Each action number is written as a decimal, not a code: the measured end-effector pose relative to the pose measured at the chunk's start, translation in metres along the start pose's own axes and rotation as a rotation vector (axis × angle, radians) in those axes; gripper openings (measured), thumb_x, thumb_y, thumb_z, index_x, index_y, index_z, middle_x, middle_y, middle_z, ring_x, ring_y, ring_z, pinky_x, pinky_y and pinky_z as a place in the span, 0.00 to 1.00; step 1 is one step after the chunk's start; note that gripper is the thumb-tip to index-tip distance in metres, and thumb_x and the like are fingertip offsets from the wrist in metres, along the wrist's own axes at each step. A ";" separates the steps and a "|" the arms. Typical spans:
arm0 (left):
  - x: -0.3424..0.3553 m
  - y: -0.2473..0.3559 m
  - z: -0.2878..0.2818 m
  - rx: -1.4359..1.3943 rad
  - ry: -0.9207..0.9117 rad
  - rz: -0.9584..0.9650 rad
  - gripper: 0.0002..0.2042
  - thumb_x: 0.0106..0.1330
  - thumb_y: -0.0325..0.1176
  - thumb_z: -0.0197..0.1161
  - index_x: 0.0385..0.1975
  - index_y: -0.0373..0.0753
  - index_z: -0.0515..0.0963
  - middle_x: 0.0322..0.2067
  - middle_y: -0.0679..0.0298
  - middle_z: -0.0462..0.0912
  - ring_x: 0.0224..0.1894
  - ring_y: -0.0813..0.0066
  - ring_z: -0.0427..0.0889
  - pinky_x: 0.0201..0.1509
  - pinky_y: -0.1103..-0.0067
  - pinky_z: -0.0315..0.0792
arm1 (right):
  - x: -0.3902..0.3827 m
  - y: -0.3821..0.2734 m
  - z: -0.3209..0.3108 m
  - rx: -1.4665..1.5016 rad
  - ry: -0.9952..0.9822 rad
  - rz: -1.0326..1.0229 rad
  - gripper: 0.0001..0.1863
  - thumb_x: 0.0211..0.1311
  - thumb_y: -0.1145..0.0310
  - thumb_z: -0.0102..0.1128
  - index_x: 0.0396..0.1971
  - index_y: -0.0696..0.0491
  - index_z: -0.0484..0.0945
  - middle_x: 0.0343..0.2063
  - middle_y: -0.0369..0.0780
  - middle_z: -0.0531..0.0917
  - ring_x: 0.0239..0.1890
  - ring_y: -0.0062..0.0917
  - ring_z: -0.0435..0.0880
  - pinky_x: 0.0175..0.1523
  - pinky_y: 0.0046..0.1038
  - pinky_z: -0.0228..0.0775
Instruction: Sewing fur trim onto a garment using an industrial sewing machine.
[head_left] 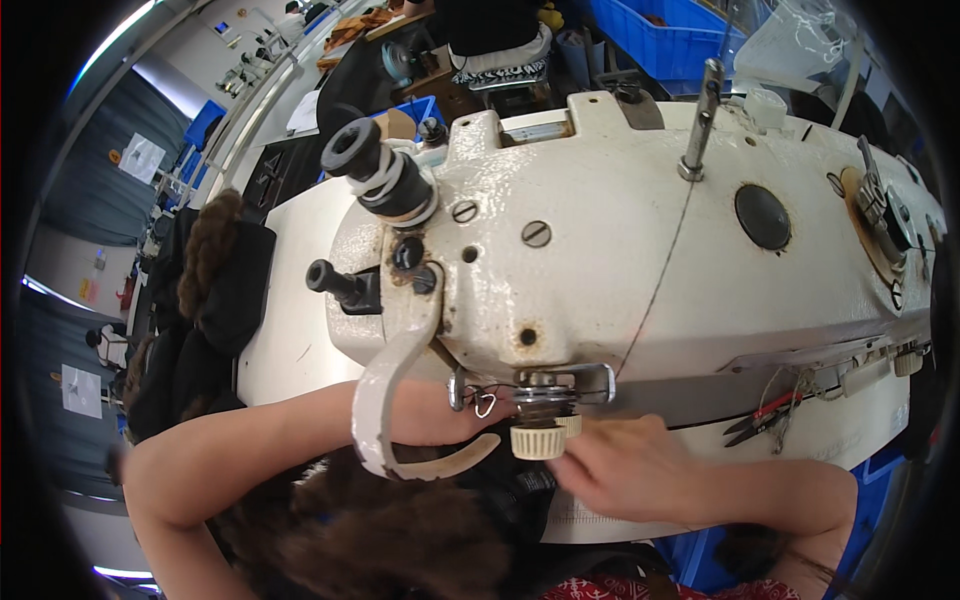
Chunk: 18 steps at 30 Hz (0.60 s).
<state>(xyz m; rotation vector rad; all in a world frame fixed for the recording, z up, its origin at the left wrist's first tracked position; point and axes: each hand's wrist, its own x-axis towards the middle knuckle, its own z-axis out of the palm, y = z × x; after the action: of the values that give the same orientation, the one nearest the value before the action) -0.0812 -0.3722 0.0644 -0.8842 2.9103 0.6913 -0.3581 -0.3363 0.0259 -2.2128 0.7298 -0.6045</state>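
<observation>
A white sewing machine (620, 270) fills the middle of the view, worn and rust-spotted. My left hand (425, 412) reaches in behind its curved white guard (372, 410); its fingers are hidden by the guard and the thread tension parts. Beside the cream tension knob (538, 442), my right hand (630, 465) is closed, its fingers curled and the tips out of sight. Black fabric (530, 490) lies between the hands under the machine head, next to the right fingers. Brown fluffy fur (390, 530) spreads in front of me below the left forearm.
Red-handled snips (770, 412) lie on the machine bed at right. Black pieces with brown fur trim (212, 260) are heaped at left. A thread runs down from the metal post (702, 120). Blue bins (650, 35) and a seated person (497, 45) are beyond the machine.
</observation>
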 end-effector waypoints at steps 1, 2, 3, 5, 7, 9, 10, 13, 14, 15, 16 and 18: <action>0.002 0.001 -0.003 -0.175 0.011 -0.010 0.12 0.78 0.34 0.54 0.51 0.38 0.80 0.43 0.55 0.84 0.45 0.61 0.84 0.52 0.68 0.79 | 0.004 0.006 -0.004 -0.014 0.085 0.006 0.18 0.73 0.61 0.58 0.55 0.54 0.76 0.37 0.48 0.87 0.29 0.42 0.88 0.31 0.39 0.80; 0.002 0.003 -0.007 -0.373 0.032 -0.007 0.12 0.78 0.34 0.54 0.51 0.37 0.80 0.42 0.54 0.85 0.45 0.59 0.84 0.52 0.67 0.79 | 0.008 0.010 -0.007 -0.034 0.161 0.025 0.17 0.71 0.62 0.59 0.53 0.54 0.77 0.34 0.47 0.87 0.29 0.41 0.88 0.33 0.39 0.80; 0.002 0.004 -0.011 -0.498 0.064 0.017 0.12 0.78 0.35 0.54 0.50 0.37 0.80 0.42 0.53 0.85 0.45 0.58 0.85 0.52 0.67 0.79 | 0.011 0.015 -0.009 -0.001 0.062 0.093 0.14 0.70 0.64 0.59 0.51 0.55 0.77 0.33 0.47 0.87 0.30 0.41 0.87 0.34 0.40 0.80; 0.000 0.007 -0.016 -0.524 0.031 -0.052 0.12 0.79 0.35 0.53 0.49 0.35 0.81 0.41 0.51 0.86 0.45 0.55 0.85 0.51 0.66 0.79 | 0.018 0.026 -0.010 0.041 -0.148 0.254 0.10 0.68 0.69 0.59 0.46 0.55 0.78 0.32 0.46 0.85 0.32 0.42 0.86 0.37 0.41 0.79; 0.000 0.009 -0.015 -0.424 0.011 -0.087 0.13 0.79 0.37 0.53 0.50 0.35 0.81 0.41 0.52 0.87 0.46 0.56 0.85 0.52 0.67 0.79 | 0.023 0.030 -0.003 -0.079 -0.072 0.039 0.08 0.64 0.72 0.60 0.41 0.56 0.78 0.31 0.46 0.84 0.32 0.43 0.86 0.37 0.43 0.78; 0.002 0.010 -0.014 -0.322 0.020 -0.074 0.15 0.80 0.39 0.54 0.52 0.35 0.81 0.44 0.53 0.87 0.47 0.57 0.86 0.53 0.67 0.79 | 0.025 0.032 0.005 -0.155 -0.040 -0.089 0.07 0.60 0.74 0.61 0.37 0.57 0.76 0.30 0.45 0.82 0.33 0.43 0.85 0.36 0.43 0.78; 0.006 0.011 -0.011 -0.300 0.020 -0.064 0.15 0.80 0.39 0.54 0.53 0.36 0.81 0.44 0.53 0.88 0.47 0.57 0.86 0.53 0.67 0.79 | 0.025 0.032 0.008 -0.169 -0.048 -0.108 0.07 0.57 0.75 0.62 0.36 0.57 0.76 0.29 0.45 0.81 0.33 0.43 0.85 0.36 0.42 0.77; 0.011 0.009 -0.020 -0.512 -0.025 -0.181 0.14 0.77 0.38 0.59 0.53 0.36 0.82 0.46 0.54 0.87 0.49 0.61 0.86 0.55 0.69 0.79 | 0.024 0.033 0.011 -0.267 0.029 -0.236 0.14 0.48 0.73 0.66 0.36 0.57 0.76 0.27 0.42 0.78 0.32 0.40 0.84 0.35 0.38 0.79; 0.009 0.005 -0.030 -0.631 -0.052 -0.243 0.14 0.76 0.38 0.61 0.53 0.36 0.82 0.47 0.54 0.87 0.50 0.63 0.86 0.56 0.70 0.79 | 0.023 0.032 0.011 -0.273 0.006 -0.234 0.16 0.47 0.72 0.67 0.38 0.57 0.77 0.27 0.41 0.78 0.32 0.38 0.84 0.34 0.37 0.79; 0.008 0.001 -0.038 -0.749 -0.081 -0.304 0.14 0.75 0.37 0.64 0.53 0.36 0.82 0.48 0.54 0.87 0.50 0.65 0.86 0.57 0.71 0.79 | 0.022 0.031 0.009 -0.273 -0.006 -0.229 0.18 0.46 0.72 0.67 0.40 0.57 0.78 0.26 0.41 0.78 0.32 0.37 0.84 0.34 0.37 0.79; -0.007 -0.002 -0.055 -0.707 -0.178 -0.533 0.19 0.78 0.37 0.59 0.64 0.38 0.78 0.64 0.58 0.79 0.66 0.69 0.77 0.73 0.70 0.69 | 0.021 0.029 0.008 -0.301 -0.033 -0.235 0.21 0.46 0.72 0.68 0.44 0.57 0.79 0.27 0.40 0.78 0.32 0.36 0.84 0.33 0.36 0.79; -0.011 -0.008 -0.060 -0.556 0.010 -0.473 0.17 0.73 0.35 0.65 0.59 0.38 0.80 0.54 0.59 0.85 0.55 0.70 0.82 0.61 0.72 0.76 | 0.019 0.023 0.008 -0.337 -0.063 -0.233 0.26 0.46 0.71 0.68 0.50 0.58 0.79 0.28 0.40 0.80 0.31 0.34 0.85 0.31 0.35 0.79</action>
<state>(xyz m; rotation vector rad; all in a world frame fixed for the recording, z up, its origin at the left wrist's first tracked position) -0.0614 -0.3977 0.1172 -1.5428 2.3727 1.4530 -0.3463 -0.3583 0.0078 -2.6417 0.5782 -0.5529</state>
